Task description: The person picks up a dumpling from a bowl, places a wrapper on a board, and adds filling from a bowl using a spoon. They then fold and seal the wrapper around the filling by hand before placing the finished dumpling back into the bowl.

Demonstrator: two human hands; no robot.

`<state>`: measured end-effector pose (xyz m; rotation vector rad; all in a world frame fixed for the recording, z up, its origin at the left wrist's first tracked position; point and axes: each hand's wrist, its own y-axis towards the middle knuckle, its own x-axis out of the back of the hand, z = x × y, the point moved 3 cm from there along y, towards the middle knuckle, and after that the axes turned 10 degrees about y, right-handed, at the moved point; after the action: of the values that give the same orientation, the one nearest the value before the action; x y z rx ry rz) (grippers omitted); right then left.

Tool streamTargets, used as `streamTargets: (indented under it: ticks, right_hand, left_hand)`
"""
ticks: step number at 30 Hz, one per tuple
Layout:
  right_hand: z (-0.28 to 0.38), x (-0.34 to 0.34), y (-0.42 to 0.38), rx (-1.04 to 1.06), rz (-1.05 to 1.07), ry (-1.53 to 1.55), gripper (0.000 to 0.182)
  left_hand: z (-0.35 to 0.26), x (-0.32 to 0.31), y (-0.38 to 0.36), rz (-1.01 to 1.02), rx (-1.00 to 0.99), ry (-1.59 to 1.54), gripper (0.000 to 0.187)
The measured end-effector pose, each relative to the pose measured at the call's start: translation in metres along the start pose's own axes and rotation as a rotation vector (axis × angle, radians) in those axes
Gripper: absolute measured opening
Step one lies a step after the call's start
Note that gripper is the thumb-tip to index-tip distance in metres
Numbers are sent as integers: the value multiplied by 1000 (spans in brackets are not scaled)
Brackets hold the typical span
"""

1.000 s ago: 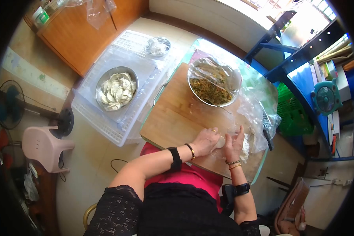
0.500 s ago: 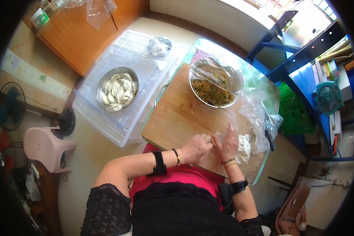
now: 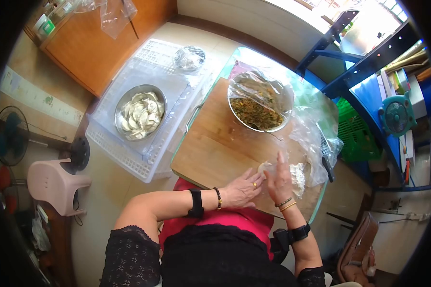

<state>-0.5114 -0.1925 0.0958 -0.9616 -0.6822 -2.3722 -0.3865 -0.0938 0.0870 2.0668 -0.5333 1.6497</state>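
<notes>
A small pale curved piece of dough [image 3: 263,168], like a folded dumpling, shows at the fingertips of both hands, over the wooden board [image 3: 215,143]. My left hand [image 3: 242,190] lies low over the board's near edge, palm down, fingers stretched out. Fingers pointing away from me, my right hand [image 3: 278,182] is upright on its edge, open, with the thumb apart. Just right of it sits a heap of white flour [image 3: 298,178]. Whether either hand touches the dough is hard to make out.
A steel bowl of chopped filling [image 3: 256,112], partly under plastic film, stands on the board's far end. Left, a bowl of dumplings [image 3: 141,115] rests on a white plastic crate [image 3: 124,153]. A black-handled utensil [image 3: 327,167] and crumpled plastic [image 3: 309,134] lie right.
My left hand has gone from a closed pinch to stretched fingers. My right hand has moved slightly down and apart from it, and the pale dough piece now shows between them.
</notes>
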Motion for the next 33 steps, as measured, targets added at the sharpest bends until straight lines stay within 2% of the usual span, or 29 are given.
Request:
streamTargets:
  ticks: [2,4,6,7,9,10,12,17,19,20,23,25,26,28,30,32,33]
  right_hand:
    - [16,-16,3,12,104,-236,76]
    - [2,-20,8,-6,80,-240,79]
    - [-12,-16,16,-115,31,-192,82]
    - [-17,-15,17,-113,26,-191,82]
    - [-30,-7,18,-259,-128,81,84]
    - [-32,-4,18,-261,-129,81,84]
    - [-33,10,14,-377,-216,198,81]
    - [-10,47,2,-480,-275,342,80]
    - [-6,52,-6,-502,-258,364,81]
    - [-8,51,-11,-507,-263,365,81]
    - [-9,46,-21,-398,-196,289,83]
    - [4,39,-18,-264,-73,199,83]
    - [6,33,-18,-264,-71,204,83]
    - [18,18,-16,-117,2,127,82]
    - [27,3,-20,-144,69,113,81]
    - [26,-16,-28,-66,94,-105,81]
    - [24,-18,-27,-96,95,-143,80]
  left_hand:
    - [0,5,-2,84,15,-48,67]
    - [2,3,-2,155,30,-80,68]
    - [5,3,-4,-100,48,-35,69]
    - [5,4,-3,-101,46,-30,69]
    - [6,2,6,-37,144,-105,72]
    - [6,2,11,-36,141,-106,72]
    - [9,3,21,-157,279,-55,73]
    - [7,-6,31,-112,147,-93,74]
    - [0,-3,27,-13,-39,-96,71]
    - [1,-5,23,-9,-44,-96,71]
    - [6,-5,8,-72,-129,-116,70]
    - [13,3,-1,-95,-73,-52,69]
    - [11,7,-4,-90,-70,-50,69]
    - [1,14,-11,-17,-118,-79,69]
    - [-1,16,-14,36,-105,-65,68]
    - [-1,10,-16,221,-75,-128,68]
    - [-2,8,-17,223,-71,-141,68]
